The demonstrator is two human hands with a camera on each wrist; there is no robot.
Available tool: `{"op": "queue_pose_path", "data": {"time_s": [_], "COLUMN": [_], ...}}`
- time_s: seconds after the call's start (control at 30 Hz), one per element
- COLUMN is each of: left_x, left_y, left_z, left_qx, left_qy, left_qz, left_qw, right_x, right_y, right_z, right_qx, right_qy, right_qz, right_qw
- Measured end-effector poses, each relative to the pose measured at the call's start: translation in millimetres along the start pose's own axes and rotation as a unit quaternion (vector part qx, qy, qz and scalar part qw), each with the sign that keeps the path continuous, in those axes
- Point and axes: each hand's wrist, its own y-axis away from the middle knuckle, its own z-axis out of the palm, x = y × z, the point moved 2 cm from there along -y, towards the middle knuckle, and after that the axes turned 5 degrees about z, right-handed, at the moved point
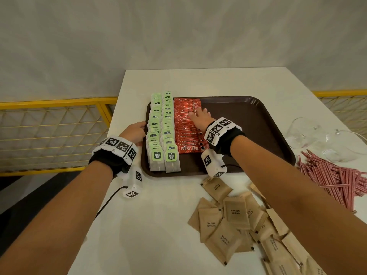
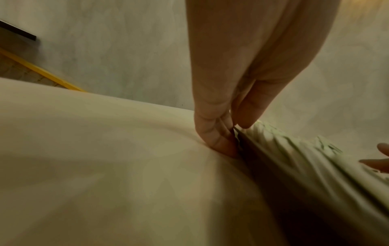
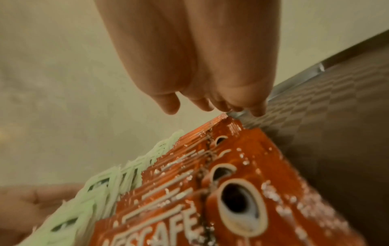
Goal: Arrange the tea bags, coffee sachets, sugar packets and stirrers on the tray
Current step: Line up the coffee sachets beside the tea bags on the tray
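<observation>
The tray point(image 1: 248, 120) edge is pinched by the left hand point(image 1: 135, 132); the Nescafé sachets point(image 1: 186, 124) are touched by the spread right hand point(image 1: 200, 116).

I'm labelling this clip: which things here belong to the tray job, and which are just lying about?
Job: tray, tea bags, coffee sachets, brown sugar packets, stirrers.
Lying about: glass cups, yellow railing.

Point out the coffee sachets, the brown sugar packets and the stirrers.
coffee sachets point(image 1: 186, 126): head view, middle of the red row on the tray.
brown sugar packets point(image 1: 235, 212): head view, face of one packet in the pile on the table.
stirrers point(image 1: 335, 175): head view, middle of the red-striped heap.
</observation>
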Motion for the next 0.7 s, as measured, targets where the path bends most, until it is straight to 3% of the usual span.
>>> {"op": "queue_pose_path", "data": {"time_s": [0.37, 0.43, 0.53, 0.6, 0.7], "left_x": [7, 15, 42, 64, 81], "left_y": [10, 18, 48, 78, 124], "left_z": [1, -2, 6, 23, 53], "left_qx": [0.014, 0.074, 0.121, 0.095, -0.05], "left_qy": [-0.018, -0.08, -0.14, -0.154, -0.21], "left_qz": [0.015, 0.048, 0.16, 0.228, 0.256], "left_qw": [1.0, 0.993, 0.97, 0.957, 0.942], "right_x": [4, 6, 11, 17, 36], "right_y": [0, 8, 34, 62, 112], "right_z": [-13, -23, -38, -44, -46], "right_qx": [-0.006, 0.001, -0.01, -0.04, -0.115], "right_qy": [-0.1, -0.101, -0.151, -0.18, -0.183], "right_qz": [0.025, 0.005, -0.045, -0.082, -0.108], "right_qw": [0.995, 0.995, 0.987, 0.979, 0.97]}}
